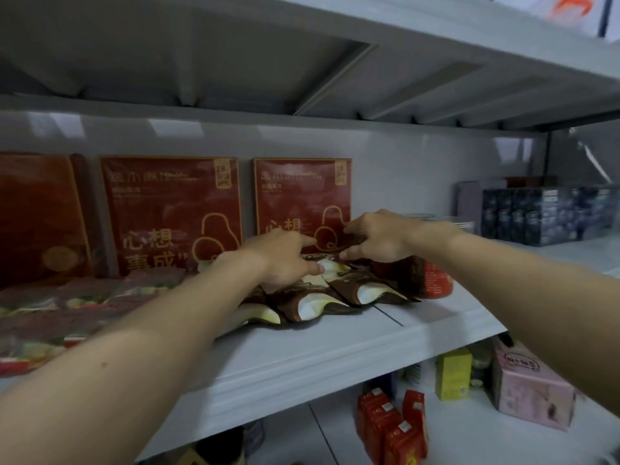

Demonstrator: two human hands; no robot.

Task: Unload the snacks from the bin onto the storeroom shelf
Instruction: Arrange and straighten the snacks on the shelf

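On the shelf [335,347], left hand [285,260] presses snack packets [335,293] flat; right hand [375,239] pinches them, back from edge.

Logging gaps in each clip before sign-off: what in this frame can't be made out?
Head view: the bin is out of frame.
Snack packets: those under the left hand and right hand are covered, so no count, and grip versus press is unclear.
Red packs at the back: small print blurred.
Dark boxes on the right: labels blurred.
Red cartons on the lower shelf: cut by the bottom edge.
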